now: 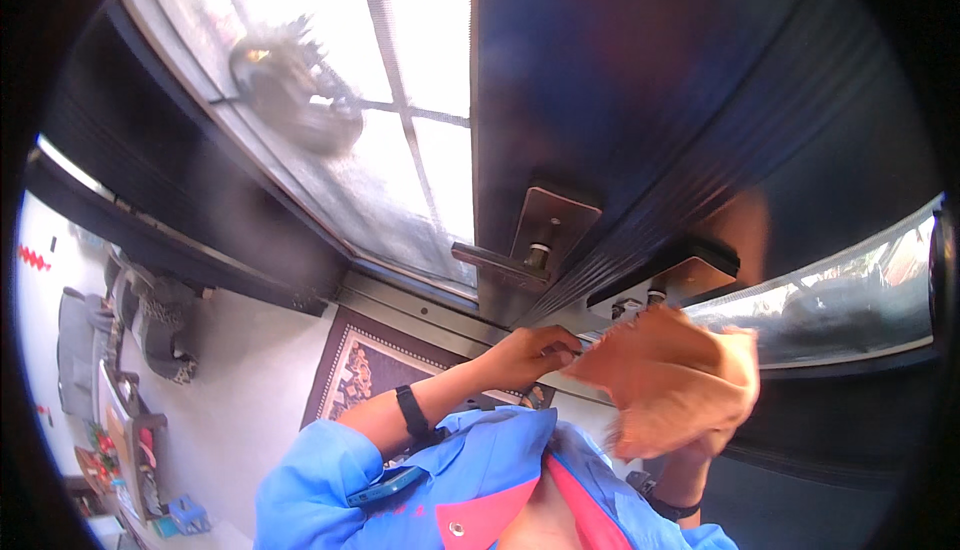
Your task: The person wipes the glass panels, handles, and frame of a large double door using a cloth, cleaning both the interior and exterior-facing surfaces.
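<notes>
A crumpled orange-brown cloth (667,385) hangs from my right hand (705,445), which is mostly hidden behind it. The cloth lies across the front of a door handle fitting (656,291), covering much of it. My left hand (536,355) is at the cloth's left edge, thumb and fingers curled together. Whether those fingers pinch the cloth or the end of the handle cannot be told. To the upper left, a second lever handle (499,261) with its rectangular plate (559,216) is fixed to the dark door panel (615,84).
A bright glass pane (420,160) with bars stands left of the panel, with a blurred motorbike-like shape beyond. A patterned doormat (360,370) lies by the threshold (405,310). Farther left are a grey sofa (79,355), a wooden table (120,430) and a blue stool (187,514).
</notes>
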